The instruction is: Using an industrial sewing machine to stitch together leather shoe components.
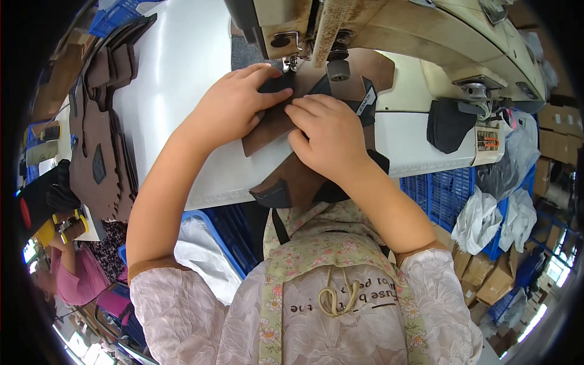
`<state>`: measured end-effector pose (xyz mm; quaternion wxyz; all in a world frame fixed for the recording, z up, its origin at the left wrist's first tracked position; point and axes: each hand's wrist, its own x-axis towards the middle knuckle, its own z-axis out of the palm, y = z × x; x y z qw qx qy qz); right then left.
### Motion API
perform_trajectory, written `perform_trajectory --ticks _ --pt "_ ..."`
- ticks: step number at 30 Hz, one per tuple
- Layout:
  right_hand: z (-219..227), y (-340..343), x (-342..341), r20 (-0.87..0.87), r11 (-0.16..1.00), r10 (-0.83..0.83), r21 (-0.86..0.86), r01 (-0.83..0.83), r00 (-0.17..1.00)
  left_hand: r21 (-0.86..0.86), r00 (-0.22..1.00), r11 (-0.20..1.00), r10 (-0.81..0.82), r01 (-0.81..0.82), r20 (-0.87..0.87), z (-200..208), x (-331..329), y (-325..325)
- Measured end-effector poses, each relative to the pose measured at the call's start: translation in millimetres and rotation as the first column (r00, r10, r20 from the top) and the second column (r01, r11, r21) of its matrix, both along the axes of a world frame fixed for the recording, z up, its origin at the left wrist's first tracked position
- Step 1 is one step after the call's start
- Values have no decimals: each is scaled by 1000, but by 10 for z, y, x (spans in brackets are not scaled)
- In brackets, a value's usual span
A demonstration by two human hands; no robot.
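My left grip [243, 100] lies spread, thumb wide of the fingers, over the brown piece [266, 135]; my right grip [326, 134] bunches its fingers on it, pinching or merely pressing, I can't tell. Presser foot [290, 63] just right of the left fingertips! Stacked brown panels [100, 137] sit left of both grips.

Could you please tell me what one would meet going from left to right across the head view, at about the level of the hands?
Stack of brown pieces, left hand, right hand, stack of black pieces.
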<state>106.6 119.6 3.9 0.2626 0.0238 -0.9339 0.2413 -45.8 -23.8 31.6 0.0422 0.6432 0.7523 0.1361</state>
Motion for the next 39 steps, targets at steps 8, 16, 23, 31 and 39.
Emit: perform_trajectory --ticks 8,16,23,31,39 --pt "-23 13 11 -14 999 8 32 -8 1000 -13 998 1000 20 -19 60 -20 -9 -30" --pt "-17 -85 -40 -47 1000 -16 16 17 999 11 994 1000 20 -21 111 -56 -91 -49" --pt "32 -127 -6 -6 999 -43 7 43 999 43 992 999 1 -6 123 -104 -130 -60" --pt "24 -187 29 17 997 -51 51 50 999 45 991 999 -13 7 136 -118 -185 -55" --pt "21 -247 37 29 998 -69 6 69 997 50 990 999 1 -8 138 -116 -181 -42"
